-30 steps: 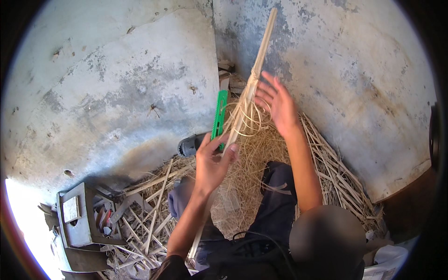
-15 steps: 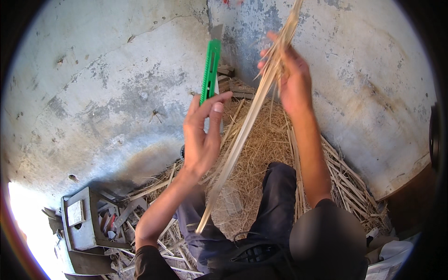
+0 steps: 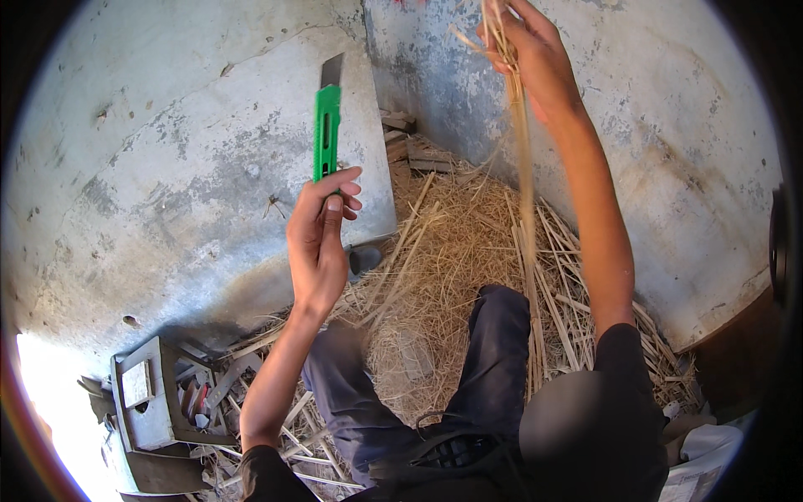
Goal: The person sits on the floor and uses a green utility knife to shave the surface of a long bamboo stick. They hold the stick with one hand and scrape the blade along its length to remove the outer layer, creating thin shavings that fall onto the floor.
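A green utility knife (image 3: 327,125) points upward with its grey blade out. My left hand (image 3: 319,238) is closed around the lower end of its handle. Up at the top right of centre, my right hand (image 3: 535,54) grips the upper part of a bundle of split bamboo strips (image 3: 524,159). The bundle hangs down from that hand, smeared by motion, over the heap of shavings. Loose, frayed ends stick out near my fingers. Knife and strips are well apart.
Fine straw-coloured shavings (image 3: 460,259) cover the floor between my legs. Long strips (image 3: 562,309) lie along the right wall. A wooden box-like frame (image 3: 159,393) stands at lower left among scraps. Peeling walls (image 3: 209,167) meet in the corner ahead, near some wood blocks (image 3: 422,155).
My right hand has risen and moved right, and the strips now hang nearly upright instead of slanting across my lap. My left hand with the knife has shifted left and slightly down.
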Tool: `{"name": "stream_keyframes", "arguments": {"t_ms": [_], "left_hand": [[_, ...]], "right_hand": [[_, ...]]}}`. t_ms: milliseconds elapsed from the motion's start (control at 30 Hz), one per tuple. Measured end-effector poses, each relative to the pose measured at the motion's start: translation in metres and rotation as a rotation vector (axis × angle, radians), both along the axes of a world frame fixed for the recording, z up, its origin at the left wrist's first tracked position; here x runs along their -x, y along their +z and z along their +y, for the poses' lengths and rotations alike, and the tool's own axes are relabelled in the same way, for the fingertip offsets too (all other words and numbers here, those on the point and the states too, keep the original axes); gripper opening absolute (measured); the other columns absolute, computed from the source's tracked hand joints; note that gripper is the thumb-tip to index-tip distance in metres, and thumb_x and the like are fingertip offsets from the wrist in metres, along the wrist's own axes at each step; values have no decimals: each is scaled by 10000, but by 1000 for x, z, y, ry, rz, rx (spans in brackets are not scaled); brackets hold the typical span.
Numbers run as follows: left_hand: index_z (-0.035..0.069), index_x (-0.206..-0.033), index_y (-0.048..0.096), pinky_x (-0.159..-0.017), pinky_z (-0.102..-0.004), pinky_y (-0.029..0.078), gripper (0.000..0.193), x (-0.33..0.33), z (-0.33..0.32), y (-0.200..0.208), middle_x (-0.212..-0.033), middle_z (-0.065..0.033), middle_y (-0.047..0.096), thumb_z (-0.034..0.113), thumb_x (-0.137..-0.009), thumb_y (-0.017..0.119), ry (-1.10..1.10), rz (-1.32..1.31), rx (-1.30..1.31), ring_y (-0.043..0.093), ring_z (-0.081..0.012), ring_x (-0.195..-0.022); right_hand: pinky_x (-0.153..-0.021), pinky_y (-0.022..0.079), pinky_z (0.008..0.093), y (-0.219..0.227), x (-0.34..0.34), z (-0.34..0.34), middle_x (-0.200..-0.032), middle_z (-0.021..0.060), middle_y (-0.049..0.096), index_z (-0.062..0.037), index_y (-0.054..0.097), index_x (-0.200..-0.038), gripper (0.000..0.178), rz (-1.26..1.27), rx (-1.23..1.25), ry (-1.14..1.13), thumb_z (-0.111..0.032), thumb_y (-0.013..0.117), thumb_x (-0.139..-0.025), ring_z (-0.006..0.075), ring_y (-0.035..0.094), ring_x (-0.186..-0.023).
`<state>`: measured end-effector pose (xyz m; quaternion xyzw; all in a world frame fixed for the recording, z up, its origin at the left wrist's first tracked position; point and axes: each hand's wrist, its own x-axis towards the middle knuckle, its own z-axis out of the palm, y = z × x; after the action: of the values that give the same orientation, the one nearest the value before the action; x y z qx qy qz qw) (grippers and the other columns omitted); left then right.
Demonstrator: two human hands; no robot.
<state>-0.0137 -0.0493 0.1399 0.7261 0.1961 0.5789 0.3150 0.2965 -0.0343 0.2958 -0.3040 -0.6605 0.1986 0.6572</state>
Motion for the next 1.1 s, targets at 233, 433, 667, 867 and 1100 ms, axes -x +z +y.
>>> {"name": "stream_keyframes", "arguments": {"t_ms": [233, 433, 667, 867, 1100], "left_hand": [[42, -1418, 380, -922, -412, 546, 416, 3, -10, -29, -1092, -131, 629, -16, -1022, 494, -14, -245, 210, 715, -275, -979], [42, -1205, 422, -932, -393, 585, 377, 18, 19, -78, -1035, -98, 571, -149, -883, 387, -52, -63, 452, 727, -240, -1020], [51, -1124, 479, -660, -316, 436, 125, 13, 48, -128, -938, -41, 477, 42, -1004, 442, -73, 66, 655, 446, -121, -682], [44, -1027, 534, -626, -312, 439, 402, 2, 77, -150, -765, -11, 475, 431, -1126, 484, -43, 342, 685, 488, -92, -677], [17, -1065, 528, -696, -421, 463, 427, -9, 68, -169, -752, -138, 540, 419, -1151, 415, 89, 521, 474, 558, -287, -706]], "right_hand": [[-585, 508, 237, -48, 36, -55, -906, 80, 665, -146, 494, -1571, 486, -412, 322, -392, -308, 501, -1113, 122, 552, -632], [-520, 487, 216, -175, 18, -84, -934, 80, 651, -160, 411, -1621, 509, -319, 769, -181, -246, 473, -1123, 97, 546, -614], [-502, 515, 260, -304, 16, -87, -850, 37, 579, -175, 332, -1666, 558, -158, 808, 50, -191, 454, -1121, 90, 520, -558], [-689, 543, 328, -336, 24, -60, -1102, 116, 660, -71, 388, -1624, 654, -143, 843, 26, -314, 610, -1060, 134, 645, -859], [-712, 516, 312, -327, 32, -39, -1098, 107, 676, 22, 454, -1553, 669, -165, 846, -21, -364, 651, -1043, 146, 648, -855]]}}
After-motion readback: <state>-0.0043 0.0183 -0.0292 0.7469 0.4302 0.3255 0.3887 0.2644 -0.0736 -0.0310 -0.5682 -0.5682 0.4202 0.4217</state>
